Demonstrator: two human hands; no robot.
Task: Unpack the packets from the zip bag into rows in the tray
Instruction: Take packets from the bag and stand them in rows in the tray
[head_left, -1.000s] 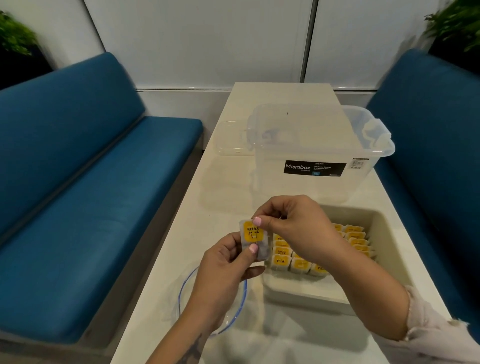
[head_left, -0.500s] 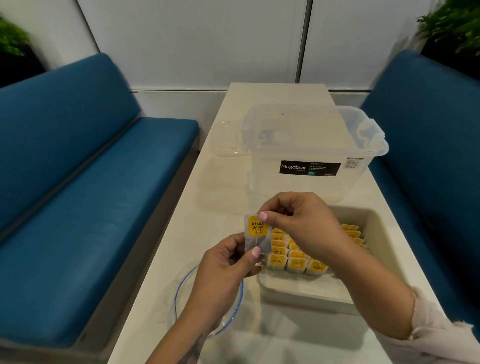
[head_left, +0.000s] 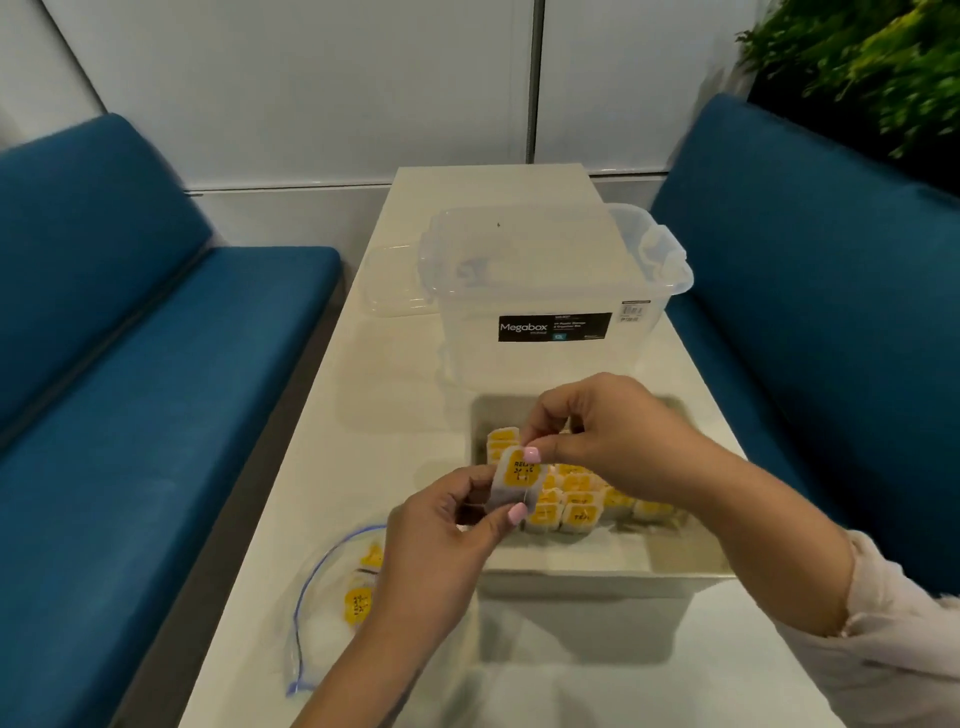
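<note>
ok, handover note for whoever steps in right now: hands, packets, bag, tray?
Left hand and right hand both pinch one yellow packet, held above the tray's left edge.
Done: several rows of packets stand in the tray.
Left: place the held packet; the zip bag, on the table at left, still holds a few packets.

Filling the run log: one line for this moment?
left hand + right hand: pinch packet | over tray | rows partly filled | zip bag: packets remain
</note>
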